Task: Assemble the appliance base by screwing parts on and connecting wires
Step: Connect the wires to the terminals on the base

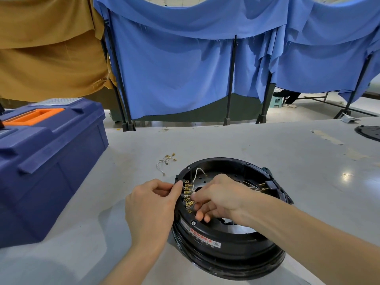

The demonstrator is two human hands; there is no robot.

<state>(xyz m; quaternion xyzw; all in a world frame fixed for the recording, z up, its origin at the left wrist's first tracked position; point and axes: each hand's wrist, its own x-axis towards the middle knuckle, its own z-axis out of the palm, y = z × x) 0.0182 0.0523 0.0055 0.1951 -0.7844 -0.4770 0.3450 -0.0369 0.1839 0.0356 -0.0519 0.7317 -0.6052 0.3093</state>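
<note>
A round black appliance base (pixel 226 251) lies open side up on the grey table. Along its left inner wall runs a row of brass terminals (pixel 187 194). My left hand (pixel 153 204) grips the base's left rim, thumb tip pressed at the top of the terminal block. My right hand (pixel 220 194) reaches inside the base and pinches a brass connector at the terminal row. A white wire (pixel 197 173) loops up behind my right hand. More white wires with brass ends (pixel 258 187) sit at the base's right inner wall.
Loose white wires with brass connectors (pixel 167 161) lie on the table beyond the base. A blue toolbox with an orange handle (pixel 45 161) stands at the left. A black round part (pixel 370 132) sits at the far right edge. Blue and tan curtains hang behind.
</note>
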